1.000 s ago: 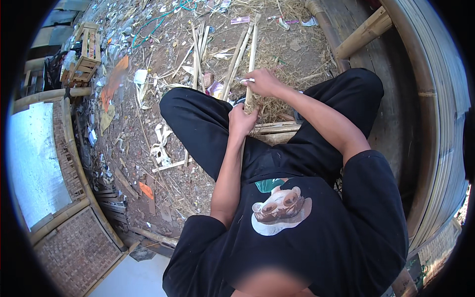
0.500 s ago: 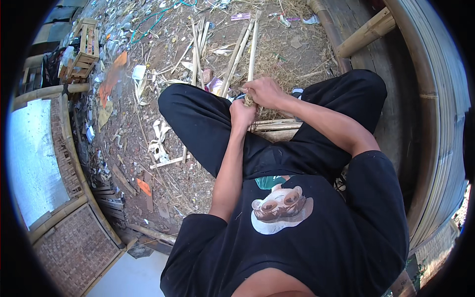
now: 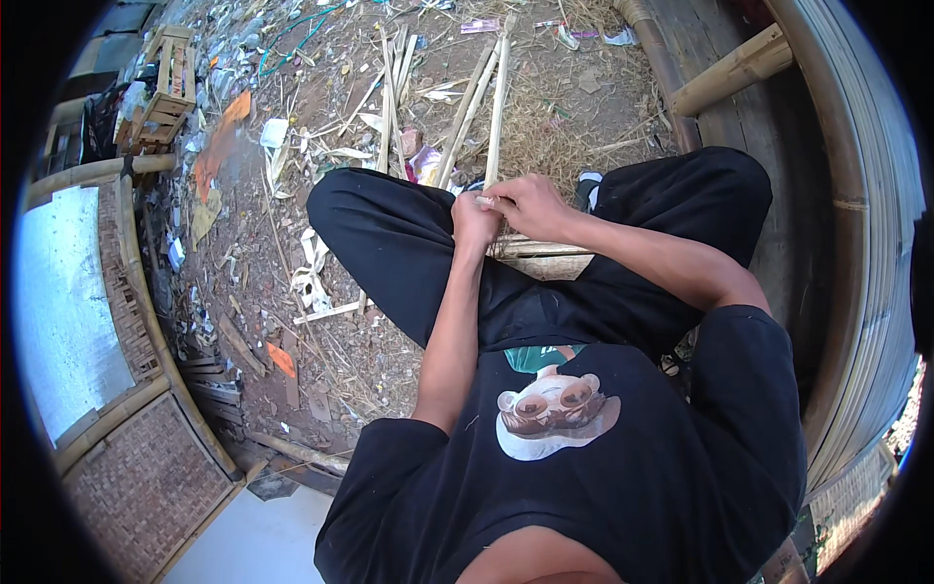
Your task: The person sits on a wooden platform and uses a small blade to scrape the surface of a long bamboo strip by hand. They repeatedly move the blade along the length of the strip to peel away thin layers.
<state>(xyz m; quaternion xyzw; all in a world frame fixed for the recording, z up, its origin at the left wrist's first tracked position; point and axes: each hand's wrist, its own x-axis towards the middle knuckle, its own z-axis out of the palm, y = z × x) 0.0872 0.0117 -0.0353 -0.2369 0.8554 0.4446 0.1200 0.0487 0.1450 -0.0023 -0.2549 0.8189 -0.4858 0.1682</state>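
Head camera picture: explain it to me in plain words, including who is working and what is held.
No machine here: just the bare hands of a seated person in black clothes. A wide fisheye camera on their head looks down, so straight edges bend near the rim. The left hand seems closed around the near part of a long, pale, wood-like strip. The right hand meets it there, fingertips together; whatever they pinch is too small to tell. Beyond, more thin, pale strips lie on brown earth with dry, straw-like scraps. A slatted, light-wood crate is at the upper left.
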